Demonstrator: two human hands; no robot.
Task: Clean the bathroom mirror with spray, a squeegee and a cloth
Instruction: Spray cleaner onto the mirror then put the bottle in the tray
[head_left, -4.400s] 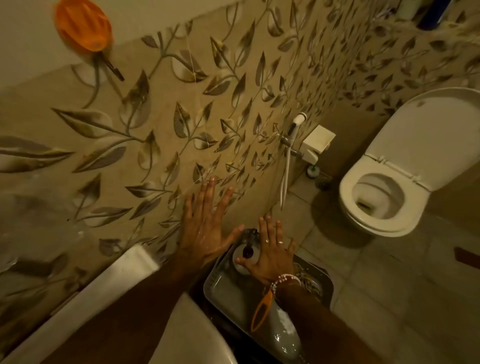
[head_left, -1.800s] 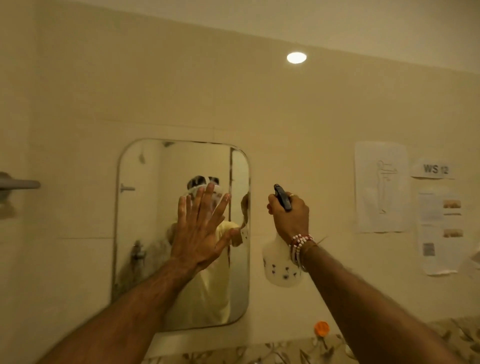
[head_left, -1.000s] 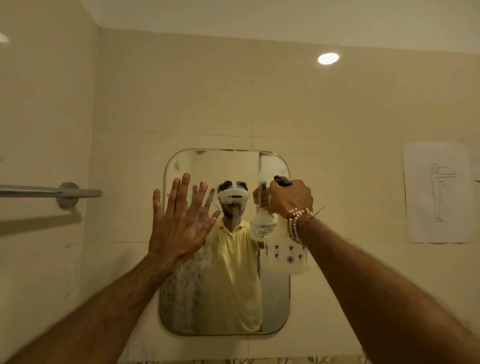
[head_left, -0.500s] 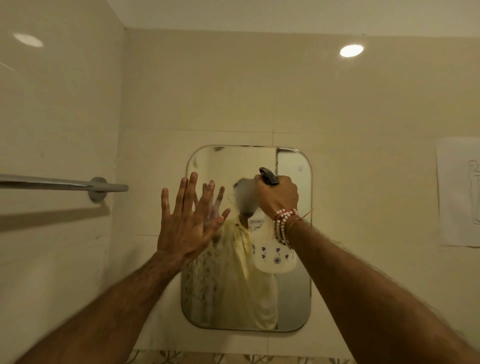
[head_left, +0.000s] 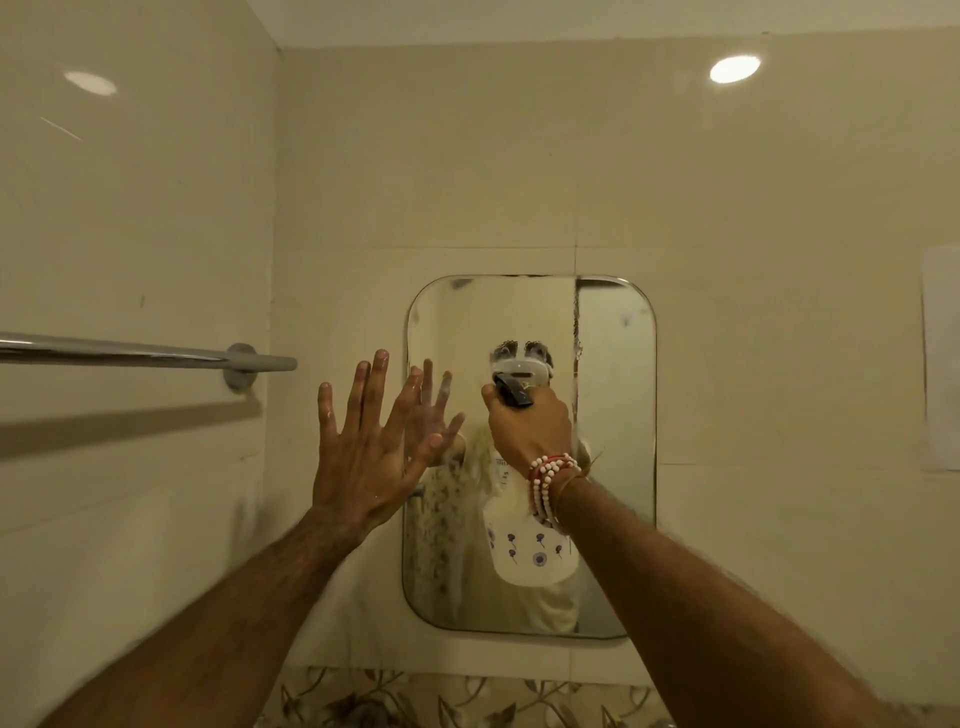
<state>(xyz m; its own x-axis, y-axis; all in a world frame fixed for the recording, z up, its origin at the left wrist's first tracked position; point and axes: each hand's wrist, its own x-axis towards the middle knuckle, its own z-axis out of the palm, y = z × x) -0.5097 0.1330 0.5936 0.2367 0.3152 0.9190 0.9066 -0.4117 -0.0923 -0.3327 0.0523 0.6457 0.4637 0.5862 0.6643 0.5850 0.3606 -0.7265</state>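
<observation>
A: Status of hands?

B: My right hand (head_left: 527, 428) grips the spray bottle (head_left: 535, 551), aimed at the mirror (head_left: 613, 467) centre. My left hand (head_left: 371, 447) is spread, empty, at the mirror's left edge.

A: Risk?

B: Mist may wet the left hand; runoff may streak the wall.

We see a glossy glass mirror (head_left: 613, 467), its lower left dulled by a cloudy film. The spray bottle (head_left: 532, 551) looks like translucent white plastic with a shiny black trigger. The towel rail (head_left: 130, 351) is polished metal. The wall tiles (head_left: 467, 182) are smooth, faintly glossy. A matt paper sheet (head_left: 943, 358) hangs right.
</observation>
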